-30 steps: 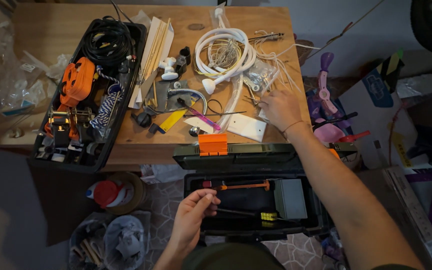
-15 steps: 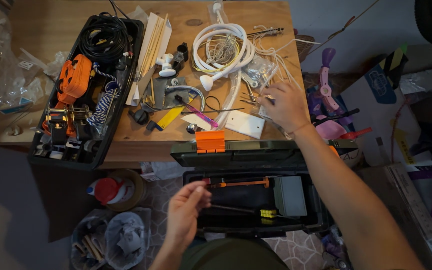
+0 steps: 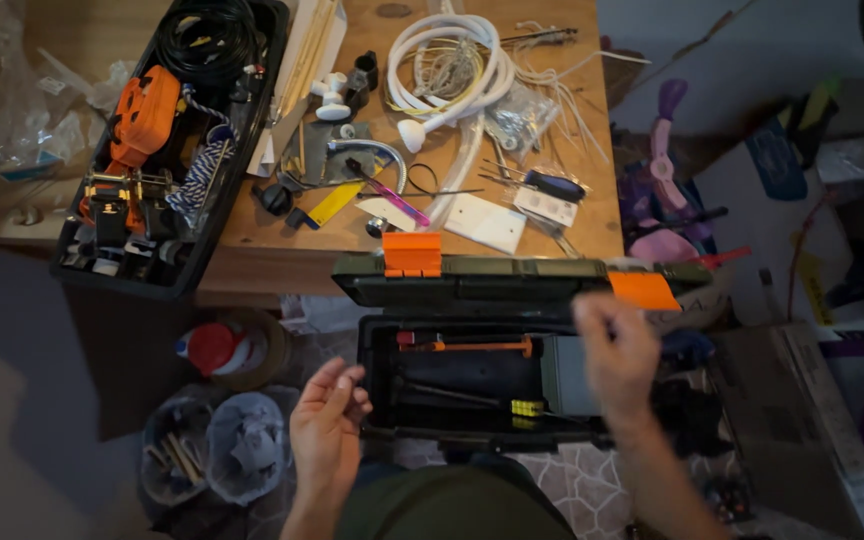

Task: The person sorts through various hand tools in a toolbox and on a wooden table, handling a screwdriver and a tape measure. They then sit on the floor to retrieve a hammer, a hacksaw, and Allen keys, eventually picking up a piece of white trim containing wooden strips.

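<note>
**Hands over the open toolbox**

The black toolbox (image 3: pixel 472 385) stood open below the wooden table (image 3: pixel 252 240). The left hand (image 3: pixel 327 425) hovered loosely open, empty. The blurred right hand (image 3: pixel 617 355) seemed pinched; I cannot tell on what. The box looked rigid and rather heavy, best gripped at its rims.

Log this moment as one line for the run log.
left hand: open, empty, beside black toolbox | right hand: blurred above toolbox, grip unclear | wooden table: cluttered
</note>
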